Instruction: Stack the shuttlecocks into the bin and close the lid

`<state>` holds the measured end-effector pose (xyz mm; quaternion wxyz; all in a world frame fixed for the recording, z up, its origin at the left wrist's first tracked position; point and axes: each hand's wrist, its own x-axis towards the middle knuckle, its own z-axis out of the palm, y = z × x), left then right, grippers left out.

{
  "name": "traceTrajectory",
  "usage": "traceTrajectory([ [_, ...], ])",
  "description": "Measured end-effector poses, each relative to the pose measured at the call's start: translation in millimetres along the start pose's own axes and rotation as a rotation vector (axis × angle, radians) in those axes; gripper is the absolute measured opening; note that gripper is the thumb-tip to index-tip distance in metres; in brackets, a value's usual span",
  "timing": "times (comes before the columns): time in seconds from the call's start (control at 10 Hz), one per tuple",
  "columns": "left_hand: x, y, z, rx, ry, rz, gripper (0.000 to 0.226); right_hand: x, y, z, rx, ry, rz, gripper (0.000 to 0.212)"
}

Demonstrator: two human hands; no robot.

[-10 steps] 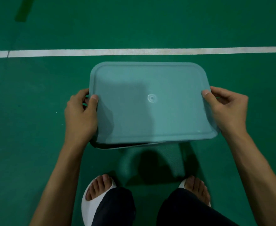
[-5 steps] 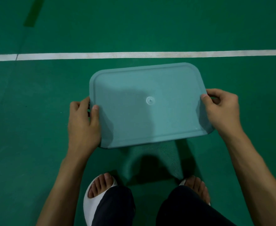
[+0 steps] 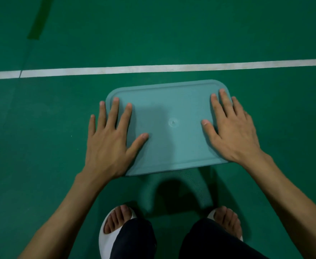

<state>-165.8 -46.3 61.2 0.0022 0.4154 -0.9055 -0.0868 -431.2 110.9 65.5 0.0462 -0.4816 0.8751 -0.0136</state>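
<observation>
- Pale teal rectangular plastic lid (image 3: pixel 169 128) lying flat at centre, over a bin (image 3: pixel 196 186) mostly hidden beneath; shuttlecocks out of sight.
- Left hand (image 3: pixel 106 143) flat on its left end, right hand (image 3: pixel 233 133) on its right; grip wide on both, fingers straight, holding nothing.
- Probably pressing the lid shut: push down evenly at both ends, then check every corner.
- Green sports-court floor (image 3: pixel 153 34), white painted line (image 3: pixel 172 69) beyond the lid, white open-toed slippers (image 3: pixel 105 239) nearest.
</observation>
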Motion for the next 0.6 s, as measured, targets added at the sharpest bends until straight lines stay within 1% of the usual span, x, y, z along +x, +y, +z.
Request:
traceTrajectory([
  [0.2, -1, 1, -2, 0.01, 0.0, 0.004, 0.088, 0, -2, -4, 0.001, -0.004, 0.016, 0.08],
  [0.4, -4, -4, -3, -0.032, 0.013, 0.034, 0.083, -4, -5, -10, 0.019, -0.04, 0.009, 0.079],
  [0.5, -6, -7, -8, -0.07, 0.009, 0.045, 0.083, -5, -2, -13, 0.08, -0.041, -0.005, 0.079],
  [0.6, -8, -7, -25, -0.147, -0.025, 0.038, 0.086, -8, 0, -20, 0.191, -0.005, 0.008, 0.079],
])
